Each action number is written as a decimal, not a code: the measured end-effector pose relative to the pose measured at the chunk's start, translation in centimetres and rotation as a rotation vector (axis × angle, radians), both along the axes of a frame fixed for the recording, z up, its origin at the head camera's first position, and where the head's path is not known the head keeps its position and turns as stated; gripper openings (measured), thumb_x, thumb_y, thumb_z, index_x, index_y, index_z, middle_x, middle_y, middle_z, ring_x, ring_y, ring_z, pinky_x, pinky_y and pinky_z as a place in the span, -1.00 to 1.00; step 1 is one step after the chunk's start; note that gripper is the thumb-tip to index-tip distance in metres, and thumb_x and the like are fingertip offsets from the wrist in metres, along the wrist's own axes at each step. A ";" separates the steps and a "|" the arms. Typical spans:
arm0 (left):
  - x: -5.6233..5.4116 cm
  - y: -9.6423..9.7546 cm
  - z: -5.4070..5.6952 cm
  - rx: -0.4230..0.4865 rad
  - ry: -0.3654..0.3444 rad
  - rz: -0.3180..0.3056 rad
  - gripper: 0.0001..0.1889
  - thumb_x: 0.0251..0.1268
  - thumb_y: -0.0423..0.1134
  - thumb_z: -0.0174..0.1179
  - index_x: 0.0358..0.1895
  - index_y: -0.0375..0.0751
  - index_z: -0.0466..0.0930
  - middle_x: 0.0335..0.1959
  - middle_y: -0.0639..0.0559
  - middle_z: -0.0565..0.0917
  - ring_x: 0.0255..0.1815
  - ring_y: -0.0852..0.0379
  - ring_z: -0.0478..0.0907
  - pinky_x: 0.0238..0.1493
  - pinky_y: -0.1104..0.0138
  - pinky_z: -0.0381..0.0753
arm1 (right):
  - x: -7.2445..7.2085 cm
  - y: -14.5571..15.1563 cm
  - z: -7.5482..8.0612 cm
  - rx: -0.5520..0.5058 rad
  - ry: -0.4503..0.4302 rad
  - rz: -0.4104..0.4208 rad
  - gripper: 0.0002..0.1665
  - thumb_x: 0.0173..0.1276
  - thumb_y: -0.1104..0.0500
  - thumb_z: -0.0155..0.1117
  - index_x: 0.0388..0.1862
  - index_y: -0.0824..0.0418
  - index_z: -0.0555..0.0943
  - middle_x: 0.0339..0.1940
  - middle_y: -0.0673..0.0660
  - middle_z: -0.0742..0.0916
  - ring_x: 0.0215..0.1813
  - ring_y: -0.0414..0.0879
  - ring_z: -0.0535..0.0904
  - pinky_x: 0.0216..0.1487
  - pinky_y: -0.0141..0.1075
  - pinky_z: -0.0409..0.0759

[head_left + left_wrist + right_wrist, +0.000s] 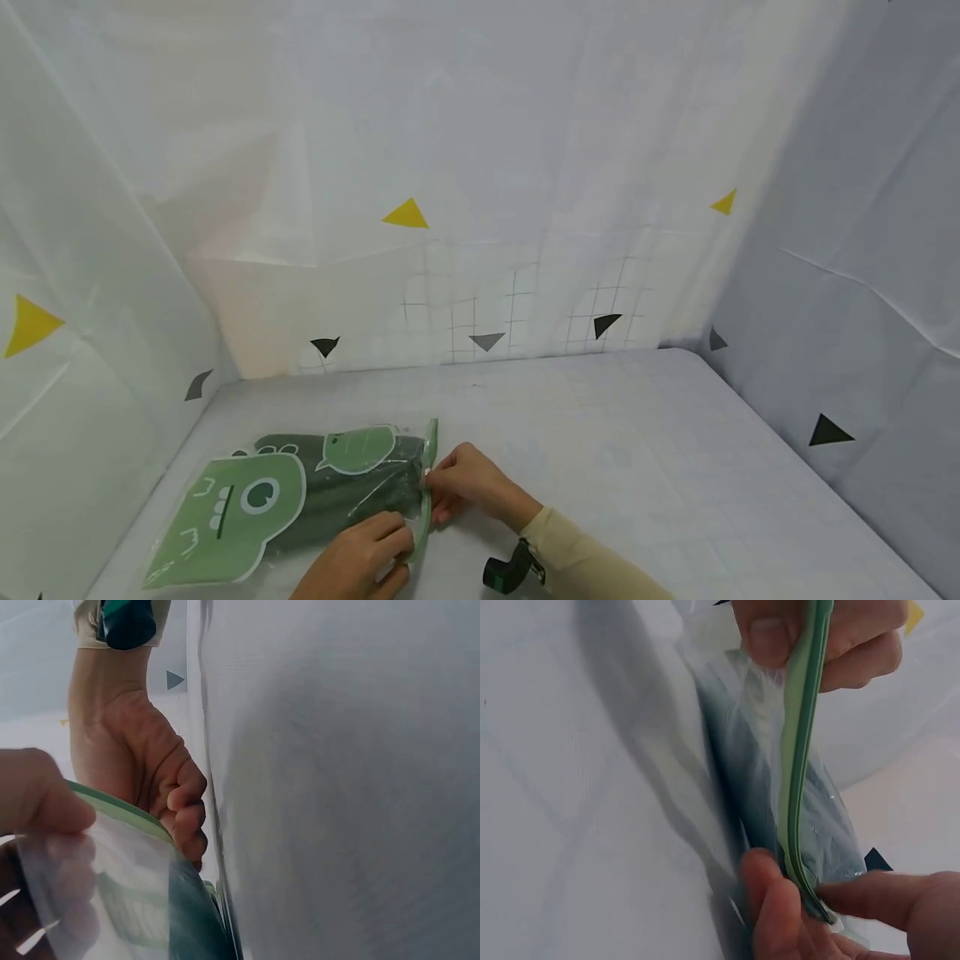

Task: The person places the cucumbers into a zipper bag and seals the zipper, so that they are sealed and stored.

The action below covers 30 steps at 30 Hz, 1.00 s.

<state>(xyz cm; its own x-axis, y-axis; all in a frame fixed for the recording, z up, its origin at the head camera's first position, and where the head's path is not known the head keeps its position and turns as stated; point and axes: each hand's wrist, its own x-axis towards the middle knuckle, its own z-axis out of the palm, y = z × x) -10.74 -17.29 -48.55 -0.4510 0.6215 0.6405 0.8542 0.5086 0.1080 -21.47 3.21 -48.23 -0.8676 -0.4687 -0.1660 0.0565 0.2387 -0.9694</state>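
A clear plastic zip bag (pixel 232 517) with a green cartoon monster print lies flat on the table, its green zip strip (pixel 799 765) toward the right. The middle of the bag looks dark green; whether that is print or contents I cannot tell. My left hand (pixel 360 554) pinches the near end of the strip, its thumb (pixel 56 802) on the clear plastic. Farther along the same edge, my right hand (pixel 472 483) pinches the strip between thumb and fingers. In the right wrist view the strip stands upright and bends near the right fingers (pixel 776 915).
A white sheet covers the table (pixel 675 483). White hanging sheets with yellow, grey and black triangles enclose the back and both sides. A dark device (pixel 506 575) is strapped at my right wrist, over a beige sleeve (pixel 592 558).
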 end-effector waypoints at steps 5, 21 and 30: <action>0.1 0.1 0.0 -0.011 -0.023 0.000 -0.58 -0.09 -0.42 0.57 -0.35 0.09 0.49 -0.32 0.35 0.37 -0.36 0.44 0.31 -0.34 0.63 0.32 | 0.1 0.0 -0.1 -0.008 -0.061 0.006 -0.88 0.37 0.27 0.44 -0.33 0.32 0.80 -0.49 0.24 0.78 -0.61 -0.16 0.66 -0.56 -0.37 0.64; 0.1 0.1 0.2 -0.007 -0.043 -0.003 -0.60 -0.06 -0.44 0.56 -0.35 0.08 0.51 -0.29 0.32 0.41 -0.35 0.44 0.32 -0.33 0.62 0.33 | 0.5 -1.6 -0.4 -0.078 -0.002 -0.106 -0.94 0.30 0.37 0.42 -0.38 0.38 0.73 -0.51 0.13 0.73 -0.59 -0.18 0.60 -0.55 -0.39 0.59; 0.1 0.1 0.3 -0.016 -0.071 -0.004 -0.60 -0.02 -0.42 0.56 -0.35 0.10 0.50 -0.31 0.34 0.38 -0.36 0.45 0.31 -0.35 0.63 0.31 | -1.0 -1.2 -0.5 -0.082 0.042 -0.198 -0.74 0.39 0.21 0.43 -0.16 0.44 0.69 -0.46 0.24 0.76 -0.49 0.01 0.75 -0.44 -0.22 0.73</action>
